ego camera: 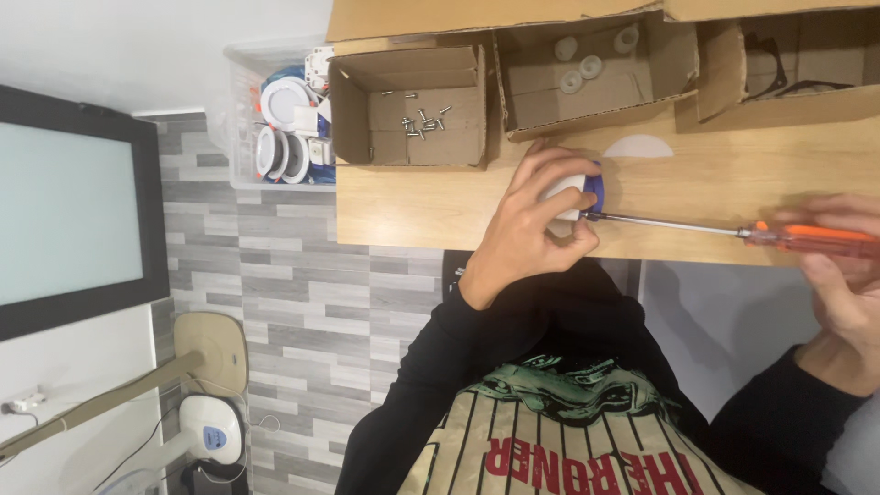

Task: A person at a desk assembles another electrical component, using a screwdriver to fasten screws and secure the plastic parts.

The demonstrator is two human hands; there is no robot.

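Looking down past a striped shirt [559, 440] with black sleeves, both hands are busy at the near edge of the bench [412, 206]. The left hand [536, 225] is wrapped tight around a small white and blue fitting [577, 192], pressing it against the light wood. The right hand [843, 275] has its fingers closed on the orange handle of a screwdriver [797, 238], whose long steel shaft runs across to meet the fitting just beside the left thumb. A white half-round disc [639, 147] lies flat on the wood just beyond the fitting.

Further back, three open cardboard boxes line the bench: the screw box [408, 105] holds a scatter of small screws, the middle box [587, 73] holds a few pale round parts, the third box [788, 64] holds thin black pieces.

Off the end of the bench, a clear plastic tub [275, 119] is packed with round white lamps. Past that, grey wood-pattern floor [275, 275], a dark-framed pale panel [73, 211], and a white appliance [211, 431] near the pale base of a stand [213, 344].
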